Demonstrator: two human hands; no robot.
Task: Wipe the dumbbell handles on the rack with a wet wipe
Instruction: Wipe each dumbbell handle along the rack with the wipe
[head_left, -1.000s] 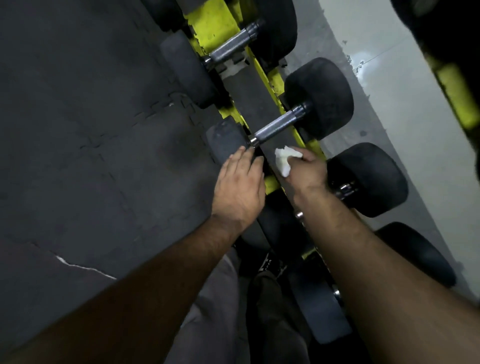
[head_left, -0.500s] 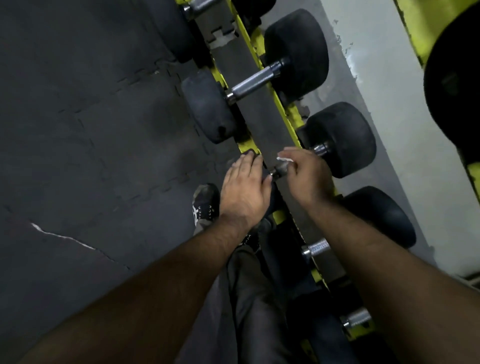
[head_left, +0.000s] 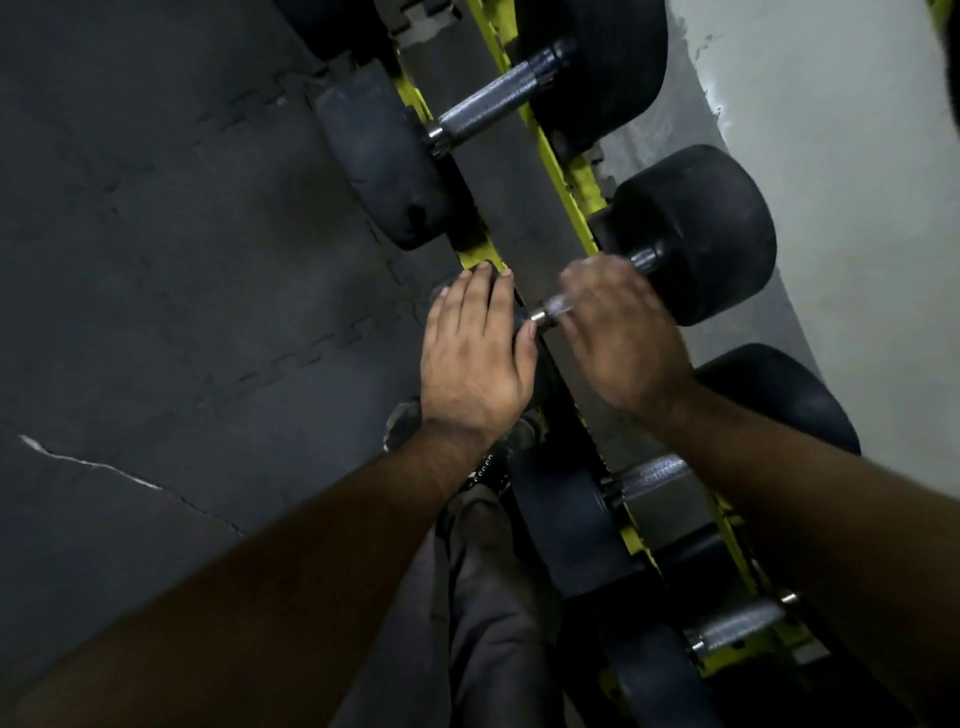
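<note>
— From the head camera, what's underfoot?

— Dark rubber floor mats with jigsaw seams fill the nine o'clock side. A pale crack runs across them toward eight o'clock. At two o'clock a light grey wall rises behind the yellow rack, which crosses from twelve o'clock down to five.

— And the dumbbells?

— Four lie across the rack rails, black rubber heads on both ends. The one at twelve o'clock shows its knurled steel handle bare. Two more handles sit at four and five o'clock, partly behind the right forearm.

— Which is being worked?

— The second dumbbell handle, dead centre. The right hand is curled over it, fingers wrapped round the bar; it's blurred. The wet wipe is hidden under that palm, so I cannot see it.

— The other hand?

— The left hand lies flat, fingers straight and together, pressing on the near head of that same dumbbell, just at nine o'clock of the bar.

— Any writing, labels?

— None I can read; the heads are too dark. Below the wrists, at six o'clock, a shoe and grey trouser leg show.
</note>
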